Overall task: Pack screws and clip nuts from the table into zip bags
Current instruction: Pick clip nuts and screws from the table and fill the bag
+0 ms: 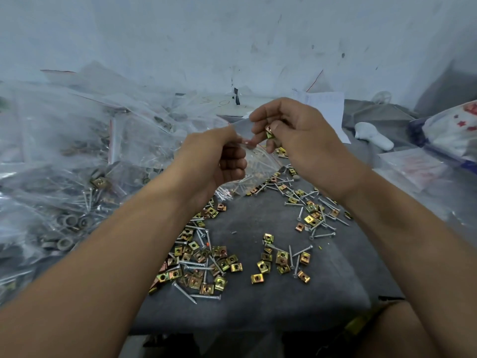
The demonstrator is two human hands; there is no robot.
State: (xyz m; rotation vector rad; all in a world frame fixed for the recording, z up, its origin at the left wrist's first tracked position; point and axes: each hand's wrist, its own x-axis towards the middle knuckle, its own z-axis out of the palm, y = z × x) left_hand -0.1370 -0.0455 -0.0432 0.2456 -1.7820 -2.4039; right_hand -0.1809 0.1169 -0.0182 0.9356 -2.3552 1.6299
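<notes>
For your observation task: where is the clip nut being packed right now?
In the head view, the clip nut is pinched in the right hand, just right of centre, at the mouth of the zip bag the left hand holds.

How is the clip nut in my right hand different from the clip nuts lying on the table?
The held clip nut is one piece, pinched in the right hand at the mouth of the zip bag. The loose clip nuts are many, scattered flat on the grey table among screws. Both are the same yellowish, square metal type.
</notes>
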